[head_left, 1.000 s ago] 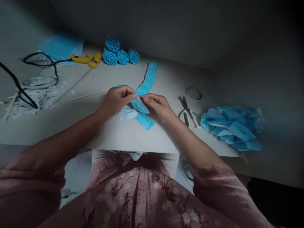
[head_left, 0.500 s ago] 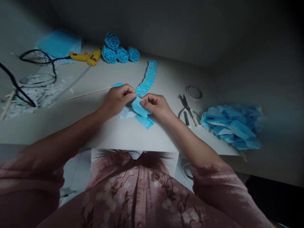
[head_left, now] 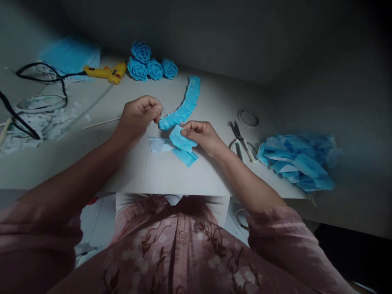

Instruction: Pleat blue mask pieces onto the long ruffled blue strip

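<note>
Between the thumb and fingers of my right hand (head_left: 202, 136) is a light-blue fabric piece (head_left: 182, 139). My left hand (head_left: 139, 115) is closed in a pinch to its left; whatever it may hold is too small to make out. Just beside those fingertips lies the near end of a curved, pleated blue fabric strip (head_left: 185, 106). Beneath the held piece, a pale cut piece (head_left: 159, 145) and a blue cut piece (head_left: 186, 157) rest on the white table (head_left: 171, 177). A thin wooden stick (head_left: 101, 123) runs under my left hand, which hides its other end.
Several blue fabric roses (head_left: 154, 69) stand at the back beside a yellow glue gun (head_left: 105, 73) with a black cord. White scraps (head_left: 39, 126) cover the left side. Scissors (head_left: 241, 141), a ring (head_left: 248, 117) and a blue fabric pile (head_left: 300, 163) lie on the right.
My left hand has moved left, away from the light-blue piece, uncovering the strip's near end and covering more of the stick. My right hand keeps its hold in nearly the same place.
</note>
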Motion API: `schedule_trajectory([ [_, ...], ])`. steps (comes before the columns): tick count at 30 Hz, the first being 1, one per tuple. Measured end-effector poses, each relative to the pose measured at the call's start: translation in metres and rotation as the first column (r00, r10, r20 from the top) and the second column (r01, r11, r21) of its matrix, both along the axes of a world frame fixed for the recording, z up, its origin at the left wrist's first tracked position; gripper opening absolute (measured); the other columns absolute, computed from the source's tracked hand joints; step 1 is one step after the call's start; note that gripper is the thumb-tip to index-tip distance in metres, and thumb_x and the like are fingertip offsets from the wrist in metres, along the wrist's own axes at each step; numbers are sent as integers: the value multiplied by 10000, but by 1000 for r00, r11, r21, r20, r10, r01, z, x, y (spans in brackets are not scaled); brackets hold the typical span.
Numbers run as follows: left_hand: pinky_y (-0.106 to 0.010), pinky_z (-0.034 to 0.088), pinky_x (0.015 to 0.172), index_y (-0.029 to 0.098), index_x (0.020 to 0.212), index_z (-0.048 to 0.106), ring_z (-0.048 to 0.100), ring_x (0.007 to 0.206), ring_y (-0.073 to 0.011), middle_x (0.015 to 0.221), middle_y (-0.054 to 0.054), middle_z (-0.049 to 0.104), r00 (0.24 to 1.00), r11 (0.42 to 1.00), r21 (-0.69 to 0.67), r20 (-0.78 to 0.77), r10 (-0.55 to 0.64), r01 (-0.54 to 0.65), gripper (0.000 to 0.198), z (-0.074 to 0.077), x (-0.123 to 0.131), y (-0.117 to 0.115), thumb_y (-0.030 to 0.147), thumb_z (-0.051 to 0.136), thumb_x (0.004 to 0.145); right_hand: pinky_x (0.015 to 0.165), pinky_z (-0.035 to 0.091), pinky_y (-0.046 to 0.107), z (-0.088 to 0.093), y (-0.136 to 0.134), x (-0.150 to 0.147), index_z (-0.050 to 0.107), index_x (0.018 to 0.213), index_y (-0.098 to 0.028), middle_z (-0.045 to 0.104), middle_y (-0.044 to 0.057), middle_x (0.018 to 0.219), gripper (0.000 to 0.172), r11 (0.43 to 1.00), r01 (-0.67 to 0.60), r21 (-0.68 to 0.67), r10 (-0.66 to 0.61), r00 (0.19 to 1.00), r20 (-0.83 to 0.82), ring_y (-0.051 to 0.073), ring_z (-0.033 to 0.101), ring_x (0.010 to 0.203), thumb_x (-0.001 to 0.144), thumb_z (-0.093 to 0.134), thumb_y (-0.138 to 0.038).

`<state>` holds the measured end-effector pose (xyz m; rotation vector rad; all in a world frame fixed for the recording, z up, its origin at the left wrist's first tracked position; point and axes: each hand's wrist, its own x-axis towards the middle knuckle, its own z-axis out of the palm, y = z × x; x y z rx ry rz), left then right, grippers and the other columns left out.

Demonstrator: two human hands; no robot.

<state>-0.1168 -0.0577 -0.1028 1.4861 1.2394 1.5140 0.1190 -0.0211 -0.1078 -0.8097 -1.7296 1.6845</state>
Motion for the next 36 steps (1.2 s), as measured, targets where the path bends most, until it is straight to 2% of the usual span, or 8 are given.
schedule_trajectory([
  [3, -319, 445, 686, 211, 736, 650, 547, 655, -122, 664, 11, 629, 992, 997, -45, 108, -63, 68, 322, 0, 9, -5, 446, 800, 898, 621, 378, 272, 2, 2, 0, 742, 781, -188, 607, -26, 699, 502, 995, 86, -41, -87, 995, -41, 105, 462, 638, 694, 941, -641],
  [7, -315, 456, 680, 205, 750, 681, 565, 636, -139, 668, -14, 654, 976, 987, -108, 196, -97, 120, 348, -2, 12, -7, 493, 817, 891, 634, 381, 271, 2, 5, 1, 734, 750, -189, 590, -40, 677, 482, 985, 158, -65, -163, 982, -91, 91, 435, 620, 681, 950, -615],
  [12, -313, 503, 684, 202, 813, 705, 619, 622, -159, 669, -25, 666, 971, 976, -164, 214, -103, 140, 337, -4, 7, -4, 500, 782, 948, 631, 369, 274, 2, 6, 1, 730, 747, -192, 564, -49, 660, 456, 982, 174, -79, -181, 979, -96, 89, 418, 611, 676, 948, -586],
  [19, -301, 501, 670, 195, 775, 633, 608, 603, -153, 657, -19, 622, 964, 976, -202, 263, -30, 86, 478, 0, 12, -3, 602, 669, 1024, 621, 363, 275, 2, 8, 0, 732, 761, -192, 535, -64, 623, 420, 978, 190, -87, -198, 974, -108, 85, 412, 584, 695, 935, -553],
  [22, -286, 498, 685, 199, 716, 586, 590, 610, -139, 638, 0, 593, 962, 974, -209, 271, -30, 90, 449, 4, 13, -5, 513, 750, 993, 622, 364, 276, 2, 8, 0, 731, 753, -195, 534, -64, 619, 405, 976, 199, -86, -209, 971, -118, 86, 416, 585, 695, 936, -539],
  [26, -254, 468, 672, 185, 690, 628, 572, 631, -120, 644, -1, 615, 957, 969, -229, 289, -18, 88, 331, 7, 13, -8, 328, 833, 908, 634, 381, 284, 4, 7, -1, 723, 731, -199, 550, -60, 621, 381, 977, 195, -82, -204, 971, -127, 90, 427, 585, 704, 925, -521],
  [36, -284, 553, 762, 172, 791, 766, 668, 713, -147, 784, -51, 762, 951, 972, -223, 310, 2, 70, 113, 2, 12, -6, 249, 823, 851, 634, 385, 288, 5, 8, 1, 741, 728, -202, 571, -60, 606, 377, 972, 216, -93, -228, 964, -137, 90, 434, 574, 698, 931, -527],
])
